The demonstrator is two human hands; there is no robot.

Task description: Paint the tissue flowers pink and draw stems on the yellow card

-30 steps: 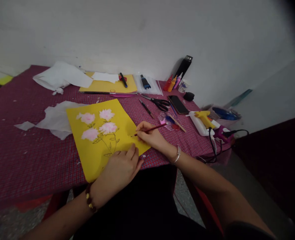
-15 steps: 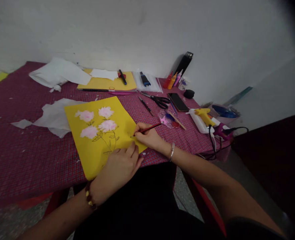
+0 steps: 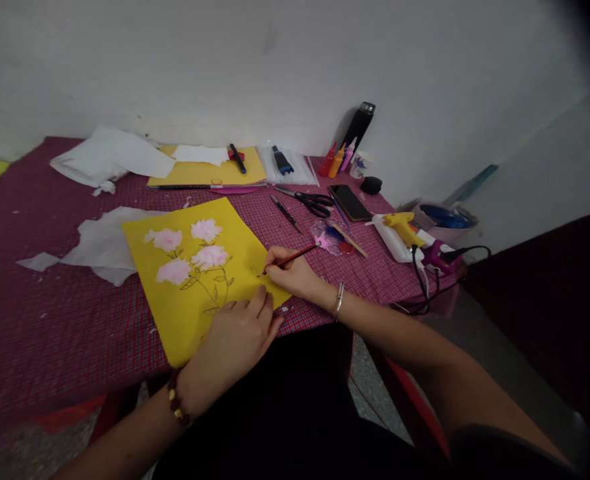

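A yellow sheet of paper [image 3: 175, 320] lies at an angle near the table's front edge. On it are pink fluffy flowers [image 3: 211, 257] with dark drawn stems and leaves. In my right hand [image 3: 295, 273] is a slim dark red pencil [image 3: 297, 255], pinched between thumb and fingers, its point down at the sheet's right part. Flat on the lower part of the sheet rests my left hand [image 3: 239, 333], fingers stretched out and holding nothing. It covers some of the drawn stems.
Right of the sheet are a plastic palette [image 3: 332, 240] with a wooden stick, scissors [image 3: 312, 200], a phone [image 3: 349, 202] and a yellow-white glue gun [image 3: 402, 230] with cords. Paint bottles [image 3: 337, 162] and a black flask [image 3: 359, 127] stand by the wall. White tissue [image 3: 109, 240] lies left.
The whole view has shifted slightly, so the table sits a little further left and lower. Both hands keep nearly the same place on the sheet, and the pencil is still held.
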